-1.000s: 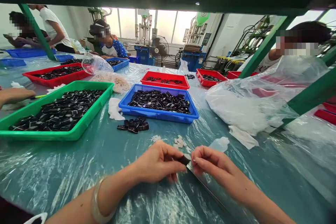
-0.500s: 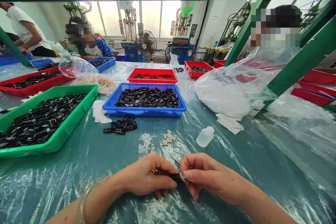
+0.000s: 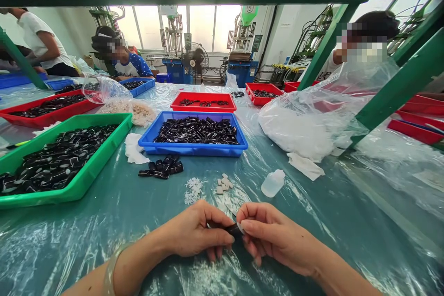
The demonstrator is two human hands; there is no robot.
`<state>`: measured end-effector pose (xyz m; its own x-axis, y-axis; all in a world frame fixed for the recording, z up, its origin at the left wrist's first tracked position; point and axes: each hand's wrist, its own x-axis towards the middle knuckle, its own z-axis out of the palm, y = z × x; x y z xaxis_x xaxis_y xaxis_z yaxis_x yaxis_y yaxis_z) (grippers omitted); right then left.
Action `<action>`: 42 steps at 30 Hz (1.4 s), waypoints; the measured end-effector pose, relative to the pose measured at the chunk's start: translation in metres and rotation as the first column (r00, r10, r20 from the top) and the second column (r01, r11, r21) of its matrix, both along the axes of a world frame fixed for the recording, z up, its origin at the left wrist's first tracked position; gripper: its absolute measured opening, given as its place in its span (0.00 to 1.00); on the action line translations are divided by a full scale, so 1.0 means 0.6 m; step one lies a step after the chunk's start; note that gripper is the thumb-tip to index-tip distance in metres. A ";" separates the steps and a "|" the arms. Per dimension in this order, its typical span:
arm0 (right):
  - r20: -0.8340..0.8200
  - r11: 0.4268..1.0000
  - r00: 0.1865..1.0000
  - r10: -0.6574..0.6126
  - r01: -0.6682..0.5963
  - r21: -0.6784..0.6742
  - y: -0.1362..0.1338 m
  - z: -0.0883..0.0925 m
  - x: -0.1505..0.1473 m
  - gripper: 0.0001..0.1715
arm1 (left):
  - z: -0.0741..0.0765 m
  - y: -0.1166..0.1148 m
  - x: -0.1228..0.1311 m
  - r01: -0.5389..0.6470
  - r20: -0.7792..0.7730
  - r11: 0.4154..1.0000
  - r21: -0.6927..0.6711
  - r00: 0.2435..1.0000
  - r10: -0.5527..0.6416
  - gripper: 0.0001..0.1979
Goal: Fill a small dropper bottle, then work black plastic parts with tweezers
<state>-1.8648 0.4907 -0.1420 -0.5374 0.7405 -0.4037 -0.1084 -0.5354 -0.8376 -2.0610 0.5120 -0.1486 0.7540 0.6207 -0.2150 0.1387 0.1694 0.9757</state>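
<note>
My left hand [image 3: 197, 233] is closed in a pinch on a small black part [image 3: 233, 229] low in the middle of the view. My right hand [image 3: 274, 236] meets it from the right, fingers closed on the same part and on a thin metal blade or tweezers [image 3: 230, 210] whose tip shows above the fingers. Both hands rest on the plastic-covered teal table [image 3: 104, 222]. Just beyond them lie small white bits [image 3: 222, 183], a white flaky cluster [image 3: 193, 188], a small clear bottle [image 3: 273, 183] on its side and a little pile of black parts [image 3: 161, 168].
A blue tray [image 3: 194, 148] of black parts stands ahead, a green tray [image 3: 76, 185] of them at left, red trays [image 3: 203, 107] behind. A big plastic bag [image 3: 312, 120] lies right, by green frame posts [image 3: 398, 88]. Other people work across the table.
The view has tilted slightly; my hands stay together on the black part, shifted a little, with the fingers working it.
</note>
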 end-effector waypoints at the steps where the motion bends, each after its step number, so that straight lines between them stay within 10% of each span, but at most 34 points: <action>1: -0.005 1.000 1.000 -0.011 0.011 -0.013 0.000 -0.001 -0.001 0.21 | 0.000 0.000 0.000 -0.006 0.003 1.000 0.001 1.000 0.006 0.09; 30: -0.159 0.981 0.971 -0.176 0.161 -0.104 -0.002 -0.032 -0.020 0.20 | -0.002 0.004 -0.002 -0.017 -0.037 0.958 0.287 0.999 0.028 0.10; 42: -0.213 0.989 0.968 -0.129 0.110 -0.100 -0.002 -0.022 -0.013 0.19 | -0.001 0.000 0.003 -0.022 0.087 0.999 -0.033 0.996 0.025 0.11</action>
